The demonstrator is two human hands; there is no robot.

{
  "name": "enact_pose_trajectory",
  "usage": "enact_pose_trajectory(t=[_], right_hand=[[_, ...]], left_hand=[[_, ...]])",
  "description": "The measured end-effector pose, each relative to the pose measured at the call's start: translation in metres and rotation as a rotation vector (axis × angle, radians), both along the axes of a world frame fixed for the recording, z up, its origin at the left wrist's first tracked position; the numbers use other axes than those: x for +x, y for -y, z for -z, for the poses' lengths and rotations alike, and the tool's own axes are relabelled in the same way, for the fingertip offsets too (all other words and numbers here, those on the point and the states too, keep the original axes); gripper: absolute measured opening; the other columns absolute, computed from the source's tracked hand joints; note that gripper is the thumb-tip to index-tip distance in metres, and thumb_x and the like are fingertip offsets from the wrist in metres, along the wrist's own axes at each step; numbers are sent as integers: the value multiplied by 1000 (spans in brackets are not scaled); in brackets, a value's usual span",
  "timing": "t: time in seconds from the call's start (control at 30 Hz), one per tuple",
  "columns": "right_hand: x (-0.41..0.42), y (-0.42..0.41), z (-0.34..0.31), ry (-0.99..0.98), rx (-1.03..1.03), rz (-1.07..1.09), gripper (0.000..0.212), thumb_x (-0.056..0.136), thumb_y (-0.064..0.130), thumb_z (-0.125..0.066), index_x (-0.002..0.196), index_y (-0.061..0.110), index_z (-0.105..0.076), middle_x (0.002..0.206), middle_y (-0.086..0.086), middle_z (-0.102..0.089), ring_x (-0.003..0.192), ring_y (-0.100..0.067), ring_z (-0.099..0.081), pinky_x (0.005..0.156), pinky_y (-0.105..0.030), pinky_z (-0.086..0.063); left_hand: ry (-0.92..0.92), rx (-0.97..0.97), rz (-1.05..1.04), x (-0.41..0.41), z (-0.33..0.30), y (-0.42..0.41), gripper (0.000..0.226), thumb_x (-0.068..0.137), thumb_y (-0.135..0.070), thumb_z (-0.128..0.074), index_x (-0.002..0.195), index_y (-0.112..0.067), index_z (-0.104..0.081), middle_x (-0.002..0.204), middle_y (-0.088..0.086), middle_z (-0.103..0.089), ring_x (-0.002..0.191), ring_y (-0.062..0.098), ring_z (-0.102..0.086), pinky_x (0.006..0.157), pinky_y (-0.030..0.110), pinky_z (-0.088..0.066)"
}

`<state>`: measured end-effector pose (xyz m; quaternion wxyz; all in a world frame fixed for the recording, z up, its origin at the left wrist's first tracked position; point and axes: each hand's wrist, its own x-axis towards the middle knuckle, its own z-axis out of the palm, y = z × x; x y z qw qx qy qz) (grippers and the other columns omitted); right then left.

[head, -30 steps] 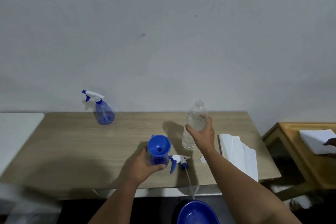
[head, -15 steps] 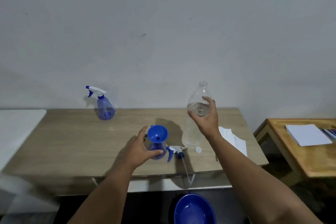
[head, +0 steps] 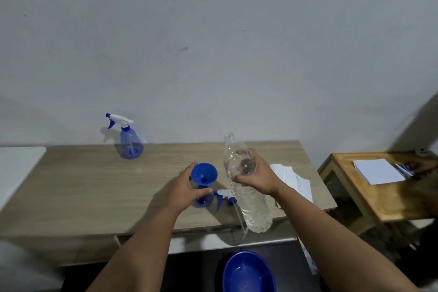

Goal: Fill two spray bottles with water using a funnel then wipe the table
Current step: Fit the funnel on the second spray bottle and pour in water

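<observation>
Left hand (head: pixel 183 188) grips a small blue plastic spray bottle (head: pixel 201 199) topped by a blue funnel (head: pixel 204 174); just right of the funnel, right hand (head: pixel 257 176) holds a clear plastic water bottle (head: pixel 246 187) aloft.

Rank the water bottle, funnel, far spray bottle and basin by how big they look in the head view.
1. Water bottle, though raised nearer the camera.
2. Basin, partly cut off.
3. Far spray bottle.
4. Funnel.
</observation>
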<state>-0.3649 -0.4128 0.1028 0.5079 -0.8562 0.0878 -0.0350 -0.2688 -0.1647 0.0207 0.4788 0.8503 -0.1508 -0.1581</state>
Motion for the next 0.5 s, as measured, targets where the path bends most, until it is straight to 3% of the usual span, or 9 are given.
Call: enact_pose_trajectory(t=[0.1, 0.23, 0.4, 0.5], right_hand=[[-7, -3, 7, -77, -43, -35, 69, 73, 16, -91, 130, 34, -56, 110, 5, -70, 95, -10, -74, 80, -31, -64], [-13, -2, 21, -155, -92, -48, 73, 66, 27, -92, 129, 35, -56, 114, 6, -73, 100, -8, -74, 93, -38, -62], [-19, -2, 29, -221, -136, -70, 72, 70, 26, -93, 130, 35, -55, 114, 8, -73, 100, -7, -73, 91, -29, -58], [-20, -3, 32, -243, -157, -77, 70, 68, 31, -93, 127, 36, -57, 113, 10, -74, 99, -5, -73, 92, -31, -59]], left_hand=[[-7, 10, 7, 3, 1, 0, 116, 52, -64, -90, 152, -36, -38, 140, -14, -60, 127, 9, -56, 108, 36, -47], [-3, 18, 29, 6, -2, 0, 116, 55, -60, -91, 154, -33, -37, 135, -14, -62, 124, 8, -58, 104, 30, -47], [3, 28, 16, 8, 0, -2, 112, 57, -61, -89, 153, -32, -41, 135, -12, -64, 126, 11, -59, 104, 33, -49], [2, 7, 13, 10, 4, -4, 112, 50, -72, -83, 150, -36, -45, 129, -18, -67, 124, 5, -60, 104, 35, -51]])
